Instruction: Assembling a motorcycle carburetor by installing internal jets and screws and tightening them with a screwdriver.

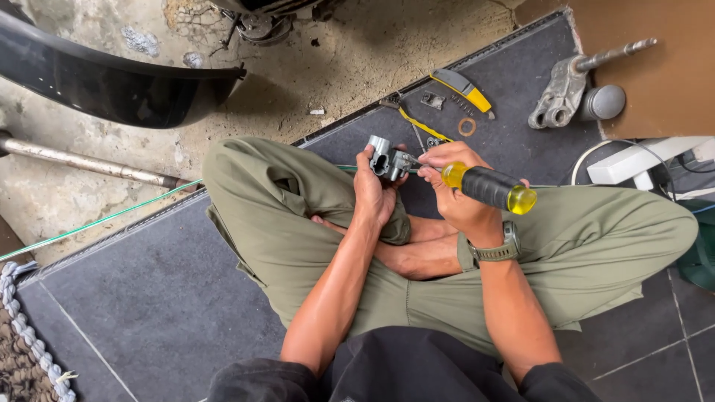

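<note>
Two hands work together: the left hand (375, 187) clamps a small grey metal housing (389, 158). The right hand (456, 195), just beside the housing, is wrapped around a yellow-and-black screwdriver (488, 187). Best keep that blade square and the housing steady.

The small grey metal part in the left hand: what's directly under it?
Under the metal part are the left hand gripping it, the person's crossed legs and dark floor tiles. The part's underside is covered by the fingers.

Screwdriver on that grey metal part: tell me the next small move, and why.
Probably turn the screwdriver in place. The right hand holds its yellow-and-black handle with the shaft running to the grey metal part, which the left hand grips above the lap.
</note>
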